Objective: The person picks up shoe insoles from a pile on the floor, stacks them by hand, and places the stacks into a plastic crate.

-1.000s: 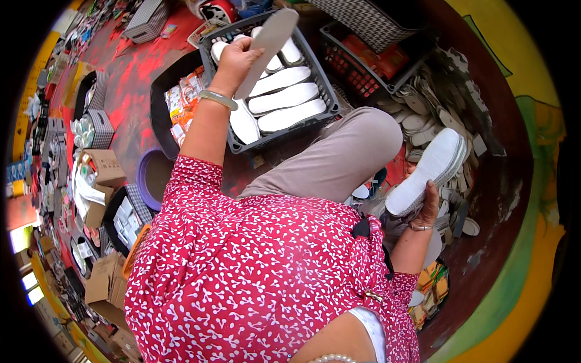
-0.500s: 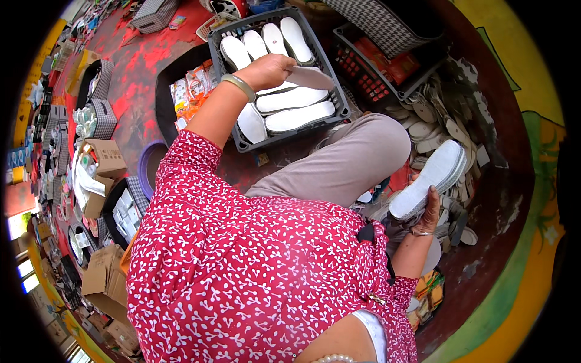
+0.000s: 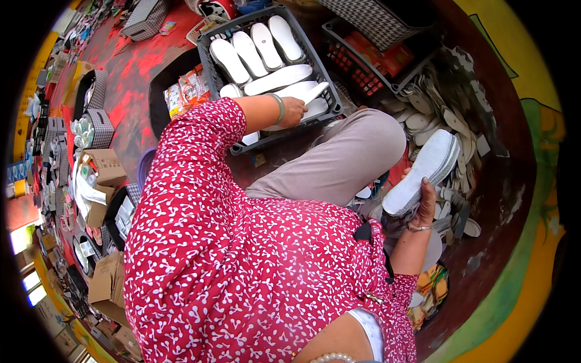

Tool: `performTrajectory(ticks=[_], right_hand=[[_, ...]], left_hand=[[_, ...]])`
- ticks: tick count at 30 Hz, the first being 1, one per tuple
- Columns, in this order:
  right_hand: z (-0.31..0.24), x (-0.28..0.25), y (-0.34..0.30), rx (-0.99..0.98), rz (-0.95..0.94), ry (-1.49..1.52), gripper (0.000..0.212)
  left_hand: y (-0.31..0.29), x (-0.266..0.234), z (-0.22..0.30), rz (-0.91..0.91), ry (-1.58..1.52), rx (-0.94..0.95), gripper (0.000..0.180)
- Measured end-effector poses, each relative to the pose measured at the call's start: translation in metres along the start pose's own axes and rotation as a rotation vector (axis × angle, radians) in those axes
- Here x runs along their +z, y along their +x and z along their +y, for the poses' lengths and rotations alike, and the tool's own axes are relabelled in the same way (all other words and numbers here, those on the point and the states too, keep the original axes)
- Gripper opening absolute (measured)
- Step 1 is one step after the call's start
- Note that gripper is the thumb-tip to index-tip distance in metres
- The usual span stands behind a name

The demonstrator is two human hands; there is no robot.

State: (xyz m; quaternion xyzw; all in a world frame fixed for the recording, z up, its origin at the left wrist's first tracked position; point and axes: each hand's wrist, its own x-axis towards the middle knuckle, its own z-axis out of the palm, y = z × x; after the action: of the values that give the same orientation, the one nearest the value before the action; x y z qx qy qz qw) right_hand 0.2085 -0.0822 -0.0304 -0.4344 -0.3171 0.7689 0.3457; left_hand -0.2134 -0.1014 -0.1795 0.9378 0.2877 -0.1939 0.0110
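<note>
My left hand [image 3: 294, 111] is closed on a white insole [image 3: 316, 92], low over the near right part of a dark grey plastic crate [image 3: 334, 107]. The tip of that insole tilts up past my fingers; the rest is hidden. Rows of white insoles [image 3: 263, 46] fill the crate, upright at the far side and lying crosswise nearer me. On the right, my right hand [image 3: 425, 201] grips a thick stack of insoles [image 3: 422, 173], white face up with greyish layered edges. It is held above my lap, beside my bent knee.
Loose insoles [image 3: 423, 115] are heaped along the dark red wall at right. Another crate [image 3: 363, 60] with red contents stands behind them, under a checked bin [image 3: 378, 18]. A black box of packets [image 3: 175, 91] adjoins my crate; cardboard boxes [image 3: 106, 166] and bins line the left.
My left hand has moved down and toward me with its insole, from above the crate's middle to its near right part. My right hand keeps the stack with little movement.
</note>
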Motion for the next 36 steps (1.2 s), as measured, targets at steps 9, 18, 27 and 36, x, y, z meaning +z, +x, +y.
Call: performTrajectory(ticks=[9, 18, 27, 36], right_hand=[[0.003, -0.005, 0.006, 0.032, -0.017, -0.040, 0.050], [0.006, -0.004, 0.006, 0.035, -0.015, -0.071, 0.051], [0.007, 0.000, 0.005, 0.048, -0.007, -0.018, 0.051], [0.008, 0.001, 0.005, 0.065, -0.011, -0.003, 0.047]], left_hand=[[-0.008, 0.010, -0.007, 0.019, -0.409, 0.065, 0.021], [-0.034, 0.006, -0.009, 0.255, -0.673, -0.662, 0.019], [-0.021, 0.028, 0.014, -0.015, -0.888, -1.132, 0.062], [-0.030, 0.029, 0.027, 0.098, -0.909, -1.010, 0.055]])
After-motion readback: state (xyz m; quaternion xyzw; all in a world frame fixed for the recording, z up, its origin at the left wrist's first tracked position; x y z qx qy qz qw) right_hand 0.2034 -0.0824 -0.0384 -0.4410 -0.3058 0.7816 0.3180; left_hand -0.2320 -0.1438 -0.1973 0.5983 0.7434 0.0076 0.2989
